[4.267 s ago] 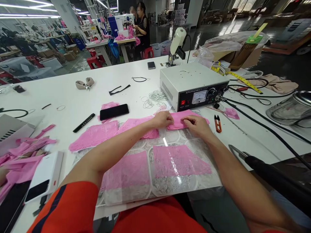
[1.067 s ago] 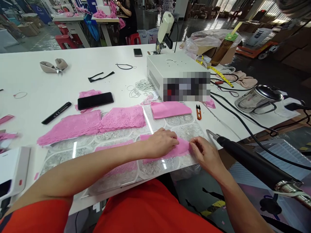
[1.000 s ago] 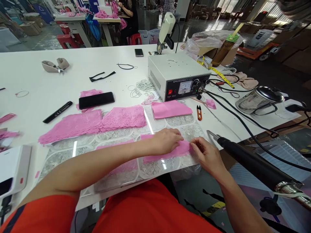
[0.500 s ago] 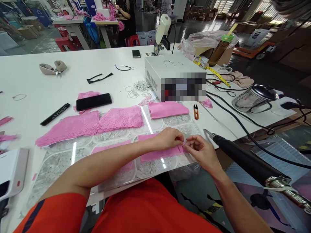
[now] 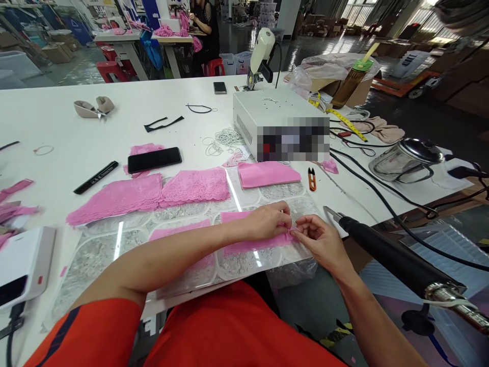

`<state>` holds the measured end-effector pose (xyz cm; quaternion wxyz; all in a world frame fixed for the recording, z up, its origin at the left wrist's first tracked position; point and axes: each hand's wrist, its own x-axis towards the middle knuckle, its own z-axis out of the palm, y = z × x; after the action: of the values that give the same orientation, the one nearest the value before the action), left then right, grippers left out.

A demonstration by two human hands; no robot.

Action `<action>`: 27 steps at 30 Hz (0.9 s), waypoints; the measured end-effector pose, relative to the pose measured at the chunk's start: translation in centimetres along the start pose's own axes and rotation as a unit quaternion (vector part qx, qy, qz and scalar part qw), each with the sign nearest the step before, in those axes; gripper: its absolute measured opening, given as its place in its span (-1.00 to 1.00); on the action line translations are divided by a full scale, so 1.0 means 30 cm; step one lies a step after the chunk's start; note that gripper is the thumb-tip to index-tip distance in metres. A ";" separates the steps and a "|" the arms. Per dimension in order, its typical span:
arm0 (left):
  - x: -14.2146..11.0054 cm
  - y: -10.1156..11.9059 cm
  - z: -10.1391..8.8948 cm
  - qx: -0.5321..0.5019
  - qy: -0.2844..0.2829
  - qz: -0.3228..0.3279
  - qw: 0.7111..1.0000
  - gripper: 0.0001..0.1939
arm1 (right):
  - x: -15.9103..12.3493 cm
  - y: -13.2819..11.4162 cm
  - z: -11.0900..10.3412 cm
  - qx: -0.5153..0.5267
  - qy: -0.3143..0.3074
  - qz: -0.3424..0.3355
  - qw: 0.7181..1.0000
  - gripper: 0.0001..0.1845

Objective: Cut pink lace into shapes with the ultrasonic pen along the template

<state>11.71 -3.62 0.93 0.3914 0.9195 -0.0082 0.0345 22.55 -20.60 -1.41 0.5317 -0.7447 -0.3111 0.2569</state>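
Observation:
My left hand has its fingers curled together at the right end of a flat pink fabric piece, near the table's front edge. Close beside it, my right hand pinches the corner of that same piece between thumb and forefinger; the fingertips of the two hands almost meet. A second pink fabric piece lies partly beneath my left forearm. Just behind the hands is a folded pink fabric stack, with orange thread snips to its right. Pink lace pieces spread out to the left.
A grey metal box stands behind the work. Right of my right hand, a black tool with a metal tip juts over the table edge, cables nearby. A phone and a glass mug sit farther out. Another person sits behind.
The view has turned slightly left, so the table things appear shifted right. My left hand's fingers have moved slightly; both hands stay at the fabric's right end.

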 end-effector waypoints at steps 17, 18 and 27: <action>-0.423 -0.073 -0.311 -0.358 0.130 -0.149 0.912 -0.78 | -0.081 -0.086 0.045 -0.306 -0.006 -0.299 0.904 -0.71; -0.456 -0.077 -0.321 -0.369 0.146 -0.153 0.905 -0.75 | -0.084 -0.100 0.087 -0.297 -0.032 -0.326 0.897 -0.73; -0.739 -0.067 -0.344 -0.381 0.208 -0.191 0.880 -0.83 | -0.097 -0.163 0.483 -0.333 -0.097 -0.474 0.809 -0.84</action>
<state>-10.90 4.94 5.08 0.7030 0.6550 0.2366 0.1443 9.32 -12.43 -0.99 0.2743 -0.6072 -0.7419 -0.0754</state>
